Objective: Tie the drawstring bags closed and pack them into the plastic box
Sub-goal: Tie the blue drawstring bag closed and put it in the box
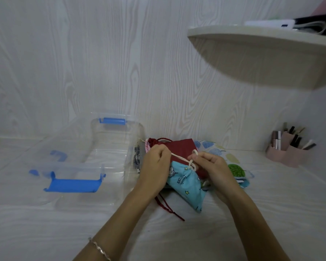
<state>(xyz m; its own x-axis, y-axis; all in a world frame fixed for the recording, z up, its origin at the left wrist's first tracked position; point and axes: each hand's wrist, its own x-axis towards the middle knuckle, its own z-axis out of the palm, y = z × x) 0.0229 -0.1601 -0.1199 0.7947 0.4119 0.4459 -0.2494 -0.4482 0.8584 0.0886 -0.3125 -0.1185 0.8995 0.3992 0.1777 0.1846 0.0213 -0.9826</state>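
A light blue printed drawstring bag (186, 185) lies gathered at its mouth in front of me. My left hand (154, 166) pulls one end of its white cord (179, 157) to the left. My right hand (213, 166) pinches the cord's loop beside the bag's mouth. Behind them lie a dark red bag (183, 146) with a red cord (167, 208) trailing toward me, a leaf-print bag (231, 162) at the right, and a grey bag (137, 161), partly hidden by my left hand. The clear plastic box (109, 147) with blue latches stands open at the left.
The box's clear lid (45, 166) with blue clips lies to the left of the box. A pink organiser (288, 151) with cosmetics stands at the far right. A rounded wall shelf (262, 53) overhangs the right side. A wood-grain wall backs the white table.
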